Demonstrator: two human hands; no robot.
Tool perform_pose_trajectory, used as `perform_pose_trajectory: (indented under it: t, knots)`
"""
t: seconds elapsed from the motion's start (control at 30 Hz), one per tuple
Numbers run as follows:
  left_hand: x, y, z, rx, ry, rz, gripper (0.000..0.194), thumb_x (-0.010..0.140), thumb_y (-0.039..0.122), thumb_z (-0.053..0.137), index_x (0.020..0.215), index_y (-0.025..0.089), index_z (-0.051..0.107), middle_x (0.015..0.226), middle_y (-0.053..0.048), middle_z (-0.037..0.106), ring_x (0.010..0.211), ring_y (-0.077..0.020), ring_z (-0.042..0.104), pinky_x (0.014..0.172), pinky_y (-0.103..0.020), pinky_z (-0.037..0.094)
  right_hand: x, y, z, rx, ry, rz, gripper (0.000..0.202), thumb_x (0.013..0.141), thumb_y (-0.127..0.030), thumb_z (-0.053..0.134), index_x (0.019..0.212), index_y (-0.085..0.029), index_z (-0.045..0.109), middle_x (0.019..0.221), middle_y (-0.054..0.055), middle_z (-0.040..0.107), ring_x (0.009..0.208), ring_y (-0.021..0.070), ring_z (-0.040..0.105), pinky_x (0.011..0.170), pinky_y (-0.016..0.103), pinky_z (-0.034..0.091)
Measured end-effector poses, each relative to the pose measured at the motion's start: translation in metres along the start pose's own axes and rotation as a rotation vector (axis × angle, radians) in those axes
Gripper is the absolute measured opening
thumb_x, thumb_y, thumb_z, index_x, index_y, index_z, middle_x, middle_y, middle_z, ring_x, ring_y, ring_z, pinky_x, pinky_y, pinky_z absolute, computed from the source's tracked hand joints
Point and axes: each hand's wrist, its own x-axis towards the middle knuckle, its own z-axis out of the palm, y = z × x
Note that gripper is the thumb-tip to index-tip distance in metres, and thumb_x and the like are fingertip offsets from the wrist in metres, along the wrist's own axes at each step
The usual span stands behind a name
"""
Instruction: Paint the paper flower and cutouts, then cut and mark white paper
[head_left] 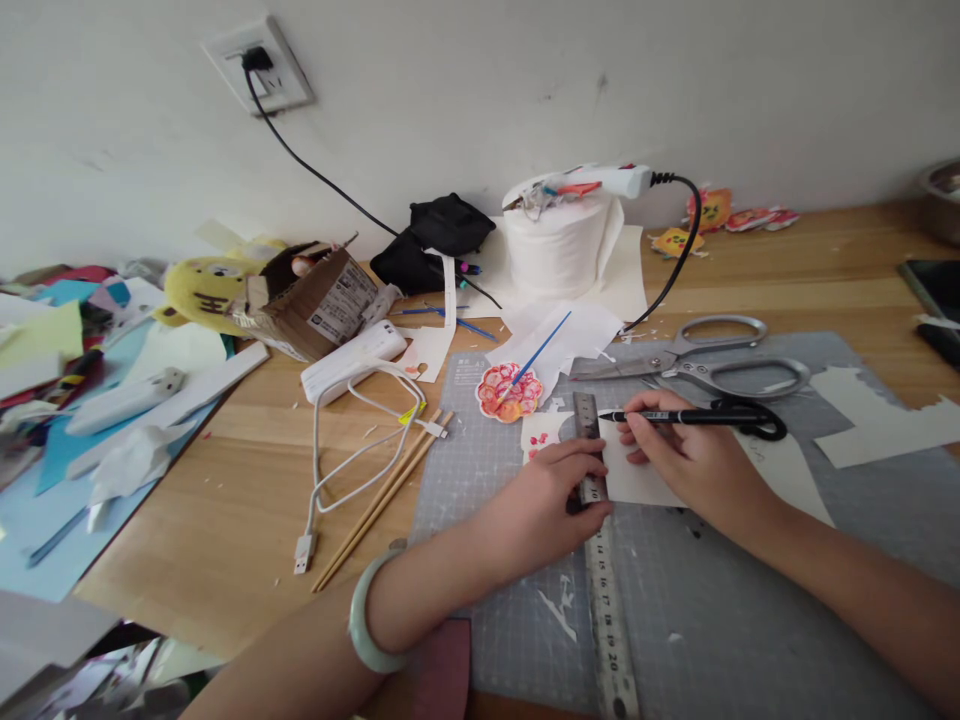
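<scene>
A metal ruler (606,610) lies lengthwise over a white paper (634,475) on the grey cutting mat (517,560). My left hand (551,490) holds the ruler down, fingers across it and thumb at its edge. In my right hand (679,455) is a black pen (686,416), its tip at the ruler's right edge near the top. Just beyond my left hand are a paper piece with red marks (538,438) and a painted flower cutout (510,392) with a blue brush (544,345) across it. Large scissors (697,365) rest behind my right hand.
A toilet paper roll (559,245) stands at the back, a white corded tool (622,180) on top. To the left are a white cable (319,460), chopsticks (379,505), a power bank (352,362), and a cardboard box (322,305). Paper scraps (172,400) pile up far left.
</scene>
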Motion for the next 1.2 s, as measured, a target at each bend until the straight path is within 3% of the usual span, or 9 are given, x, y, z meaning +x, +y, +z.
perform_pose_trajectory:
  t: [0.7,1.2]
  knots:
    - [0.0012,0.0031,-0.0014,0.004,0.003,-0.015,0.025,0.076,0.012,0.068,0.1,0.012,0.063,0.125,-0.016,0.06,0.116,-0.0226,0.057,0.1,-0.035,0.046,-0.0004,0.0019,-0.0008,-0.076,0.027,-0.149,0.009,0.086,-0.032,0.048,0.081,-0.024,0.052,0.057,-0.001,0.063,0.052,0.0166,0.065,0.049,0.028,0.054]
    - [0.0005,0.002,-0.0011,0.02,-0.003,-0.002,0.025,0.077,0.014,0.068,0.101,0.011,0.063,0.125,-0.017,0.059,0.117,-0.0233,0.056,0.101,-0.036,0.045,-0.0005,0.0046,0.0004,-0.071,0.033,-0.15,0.01,0.085,-0.033,0.049,0.081,-0.025,0.053,0.06,0.001,0.065,0.053,0.0181,0.066,0.05,0.03,0.055]
